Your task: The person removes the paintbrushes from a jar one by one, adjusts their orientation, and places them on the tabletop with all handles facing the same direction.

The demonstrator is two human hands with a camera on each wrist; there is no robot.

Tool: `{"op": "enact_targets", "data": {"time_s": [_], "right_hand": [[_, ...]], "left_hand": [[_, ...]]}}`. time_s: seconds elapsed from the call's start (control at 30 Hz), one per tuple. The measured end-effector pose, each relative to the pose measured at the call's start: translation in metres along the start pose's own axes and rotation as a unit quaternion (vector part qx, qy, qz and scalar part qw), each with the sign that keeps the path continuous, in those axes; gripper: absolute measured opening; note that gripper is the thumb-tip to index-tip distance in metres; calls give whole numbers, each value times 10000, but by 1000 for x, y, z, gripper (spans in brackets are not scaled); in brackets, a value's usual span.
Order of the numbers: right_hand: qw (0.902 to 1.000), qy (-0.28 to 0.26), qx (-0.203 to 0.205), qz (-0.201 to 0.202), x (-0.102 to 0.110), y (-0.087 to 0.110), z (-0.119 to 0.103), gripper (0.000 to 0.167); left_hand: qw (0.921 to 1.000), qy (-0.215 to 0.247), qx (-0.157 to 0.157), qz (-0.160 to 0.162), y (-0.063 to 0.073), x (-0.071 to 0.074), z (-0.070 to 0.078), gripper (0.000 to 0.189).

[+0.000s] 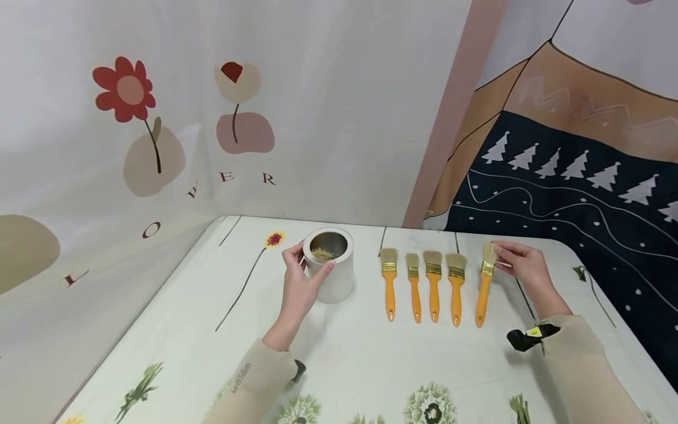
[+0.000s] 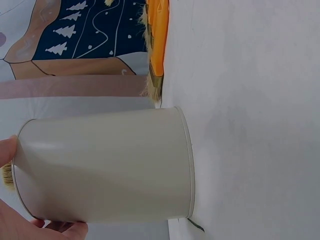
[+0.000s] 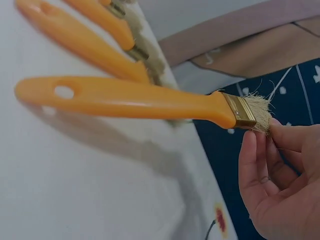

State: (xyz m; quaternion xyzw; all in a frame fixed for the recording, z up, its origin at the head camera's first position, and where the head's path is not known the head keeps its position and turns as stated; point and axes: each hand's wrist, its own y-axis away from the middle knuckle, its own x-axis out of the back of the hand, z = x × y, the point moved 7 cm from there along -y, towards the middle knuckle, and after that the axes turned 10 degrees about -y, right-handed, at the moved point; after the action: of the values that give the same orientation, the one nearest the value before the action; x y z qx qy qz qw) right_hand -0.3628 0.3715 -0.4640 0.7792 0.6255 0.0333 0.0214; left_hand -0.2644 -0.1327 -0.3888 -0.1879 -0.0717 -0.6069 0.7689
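Note:
A white cylindrical can point(image 1: 336, 282) stands upright on the table, and my left hand point(image 1: 304, 282) grips it near the rim, thumb at the near side. Pale bristles point(image 1: 322, 254) show inside its mouth; what is below them is hidden. In the left wrist view the can point(image 2: 105, 165) fills the middle, with fingertips on its side. My right hand point(image 1: 524, 268) pinches a paintbrush point(image 1: 484, 288) by its bristle end. The right wrist view shows that brush's orange handle point(image 3: 135, 100) tilted off the table, with its bristles point(image 3: 261, 111) between thumb and fingers.
Several more orange-handled paintbrushes point(image 1: 433, 285) lie in a row between the can and my right hand, bristles pointing away. A white printed cloth covers the table point(image 1: 371, 365). Printed curtains point(image 1: 339, 118) hang right behind the table's far edge.

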Motion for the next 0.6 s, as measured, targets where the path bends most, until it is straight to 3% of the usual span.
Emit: {"op": "enact_targets", "data": {"time_s": [0.2,0.6], "right_hand": [[9994,225,-253,-32,-17,28,-22,12],[9971,565,-514,-12,-22,26,-12,17]], "left_hand": [[10000,-56,13,-11,1,-1,1,76],[10000,-59,-17,2,0,-1,1,76]]}}
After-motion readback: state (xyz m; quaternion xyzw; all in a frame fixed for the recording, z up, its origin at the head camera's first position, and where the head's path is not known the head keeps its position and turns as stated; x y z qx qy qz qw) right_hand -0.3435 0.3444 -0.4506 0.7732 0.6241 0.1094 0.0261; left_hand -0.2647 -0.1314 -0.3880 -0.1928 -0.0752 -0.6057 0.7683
